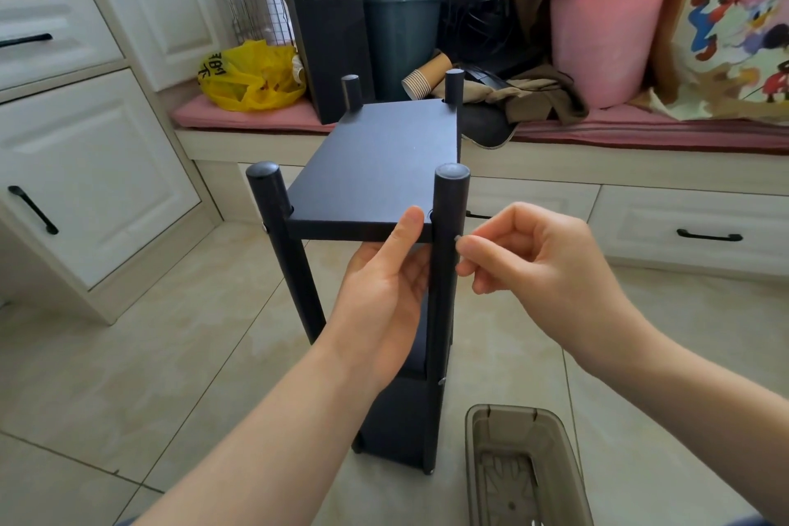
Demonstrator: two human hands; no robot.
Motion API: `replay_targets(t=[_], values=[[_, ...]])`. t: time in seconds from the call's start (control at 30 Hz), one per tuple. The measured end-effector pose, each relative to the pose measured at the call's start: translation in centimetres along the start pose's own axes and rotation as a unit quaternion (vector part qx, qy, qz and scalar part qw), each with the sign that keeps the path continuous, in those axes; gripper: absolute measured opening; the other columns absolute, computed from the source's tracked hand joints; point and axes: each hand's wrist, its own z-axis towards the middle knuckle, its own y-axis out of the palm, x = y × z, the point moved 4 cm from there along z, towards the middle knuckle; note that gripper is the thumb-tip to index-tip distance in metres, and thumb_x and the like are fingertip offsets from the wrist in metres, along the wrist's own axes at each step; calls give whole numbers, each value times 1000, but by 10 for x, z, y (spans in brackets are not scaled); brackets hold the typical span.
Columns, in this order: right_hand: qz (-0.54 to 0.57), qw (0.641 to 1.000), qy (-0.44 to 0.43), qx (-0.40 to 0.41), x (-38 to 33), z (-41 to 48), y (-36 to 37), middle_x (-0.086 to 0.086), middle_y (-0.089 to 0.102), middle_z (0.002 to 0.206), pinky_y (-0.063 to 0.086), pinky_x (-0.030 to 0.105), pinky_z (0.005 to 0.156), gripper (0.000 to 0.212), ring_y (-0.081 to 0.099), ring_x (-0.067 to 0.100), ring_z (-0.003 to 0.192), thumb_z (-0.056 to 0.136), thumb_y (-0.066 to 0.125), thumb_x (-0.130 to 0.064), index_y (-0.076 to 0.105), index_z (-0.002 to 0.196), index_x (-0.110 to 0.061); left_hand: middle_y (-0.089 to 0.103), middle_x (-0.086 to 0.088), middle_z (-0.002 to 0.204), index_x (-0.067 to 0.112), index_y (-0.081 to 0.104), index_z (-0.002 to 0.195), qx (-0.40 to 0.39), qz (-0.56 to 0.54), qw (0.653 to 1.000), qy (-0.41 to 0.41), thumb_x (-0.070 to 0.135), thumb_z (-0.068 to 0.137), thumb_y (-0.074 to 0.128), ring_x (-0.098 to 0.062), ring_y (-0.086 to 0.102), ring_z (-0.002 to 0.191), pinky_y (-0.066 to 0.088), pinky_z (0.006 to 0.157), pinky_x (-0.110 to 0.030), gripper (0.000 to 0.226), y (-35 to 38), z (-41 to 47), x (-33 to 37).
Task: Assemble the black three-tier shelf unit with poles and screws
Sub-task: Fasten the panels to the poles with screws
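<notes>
Starting a screw through the near right pole into the top shelf

The shelf unit point(397, 419) stands upright on the floor point(170, 354) at frame centre. The left hand point(384, 282) grips the top shelf point(375, 167) at its near edge, thumb on top and fingers beneath, at 9 o'clock of the near right pole point(444, 290). At the pole's 3 o'clock, the right hand point(525, 252) pinches a small screw point(457, 238) against the pole at shelf level. The step likely goes best with the board held level so the holes line up. The screw should go in square and be turned lightly by fingertip, since a tilted start risks cross-threading.
</notes>
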Motion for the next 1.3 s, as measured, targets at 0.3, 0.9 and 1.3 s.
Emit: replay_targets(t=[0.3,0.9,1.3], values=[[-183,974,-116,64,-11,-8,4,-12,64,70,49,14,63,23,65,10,64,87,75,-17,56,79,-26,73,-14,113,0,58,136,5,-21,1000,9,42,88,63,-23,72,102,57,84,-24,64,4,-1,-4],[-95,993,-62,46,-9,-3,-3,-11,71,74,51,16,65,17,68,8,69,80,80,-16,66,78,-25,74,-15,112,-3,58,133,-9,-16,1000,18,39,91,62,-24,73,102,57,83,-25,59,5,0,-5],[-151,981,-111,45,-12,-7,-1,-17,68,78,49,11,72,17,66,3,75,81,76,-11,67,80,-25,75,-14,111,3,66,123,-5,-14,1000,27,38,88,63,-25,72,103,58,90,-29,49,6,1,-6]])
